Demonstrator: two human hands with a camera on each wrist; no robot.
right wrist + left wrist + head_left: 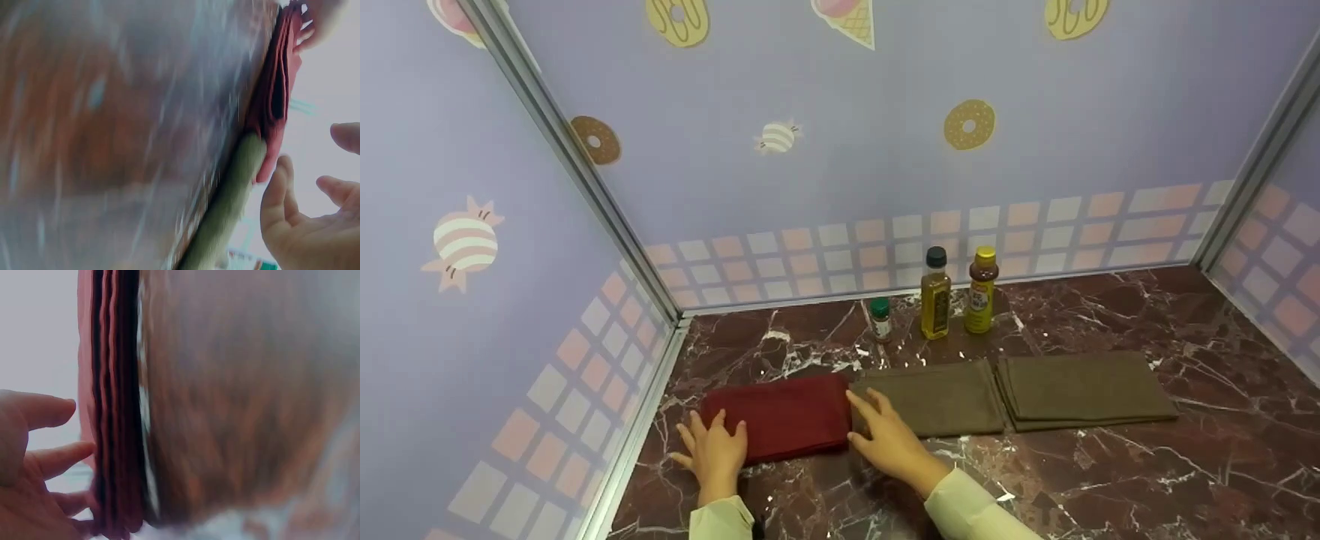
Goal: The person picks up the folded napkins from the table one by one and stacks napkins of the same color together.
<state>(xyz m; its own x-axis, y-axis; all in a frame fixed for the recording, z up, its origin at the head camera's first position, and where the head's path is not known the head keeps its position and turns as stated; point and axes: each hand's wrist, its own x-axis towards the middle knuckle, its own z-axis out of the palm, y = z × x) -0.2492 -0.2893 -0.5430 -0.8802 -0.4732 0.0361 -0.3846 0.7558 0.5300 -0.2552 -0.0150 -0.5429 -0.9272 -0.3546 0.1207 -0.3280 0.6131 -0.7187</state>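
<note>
Red folded cloth (776,416) sits at the left end of a row of three cloths on the marble counter (1110,480), and I take it as my landmark. At its left edge I see the left hand (714,450) lying flat, fingers straight and spread, fingertips (720,420) resting on the cloth's near left corner. The left wrist view confirms it: the stacked red layers (115,410) stand edge-on right against the extended fingers (62,458), with nothing curled around them. At the cloth's right edge, the right hand (889,439) is also flat and relaxed, fingers (864,405) fanned out over the seam where the red cloth meets the first olive cloth (937,397). From the right wrist I see the red edge (278,95) and the olive fold (230,197) just beside the open palm (315,225), fingers loose, not gripping. Further right of the red cloth lies a second olive cloth (1084,390), touching the first. Behind the cloths, right of the red one, stand a small green-capped jar (880,319), an oil bottle (935,294) and a yellow-capped bottle (981,291).
</note>
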